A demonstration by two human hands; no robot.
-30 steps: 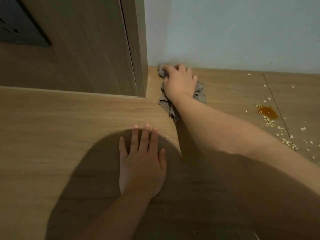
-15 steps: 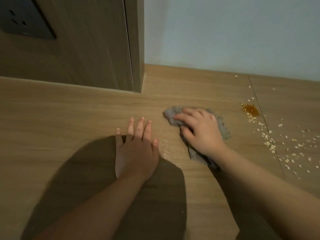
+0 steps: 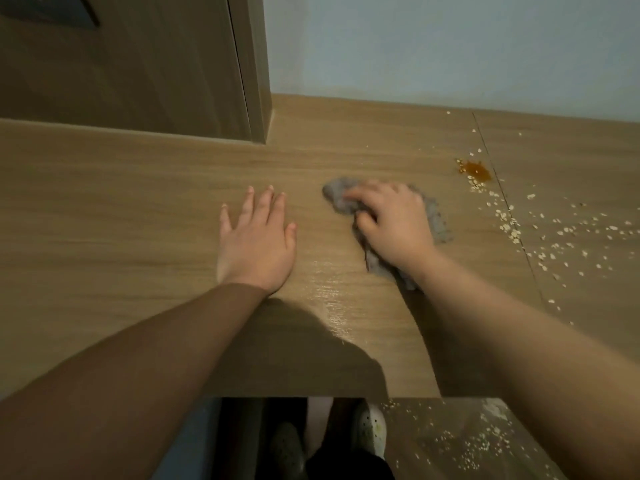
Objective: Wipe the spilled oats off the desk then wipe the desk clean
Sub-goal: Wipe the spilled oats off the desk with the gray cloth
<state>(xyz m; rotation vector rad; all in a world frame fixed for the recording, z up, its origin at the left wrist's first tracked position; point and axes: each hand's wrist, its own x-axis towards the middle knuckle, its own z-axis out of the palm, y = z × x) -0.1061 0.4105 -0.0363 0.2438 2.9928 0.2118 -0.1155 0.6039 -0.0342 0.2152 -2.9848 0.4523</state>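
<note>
On the wooden surface (image 3: 138, 209), seen from the head camera, the right hand (image 3: 391, 230) presses a crumpled grey cloth (image 3: 440, 220) down with fingers curled over it, while the left hand (image 3: 256, 237) lies flat and released beside it, holding nothing. Spilled oats (image 3: 512, 226) lie scattered just right of the cloth, near an orange stain (image 3: 476, 170) (more flakes dot the floor (image 3: 433, 455) below). By my judgement step 1 of 2, clearing the oats, is in hand, and the next move calls for sweeping the cloth rightward through the flakes, gathering rather than scattering them.
</note>
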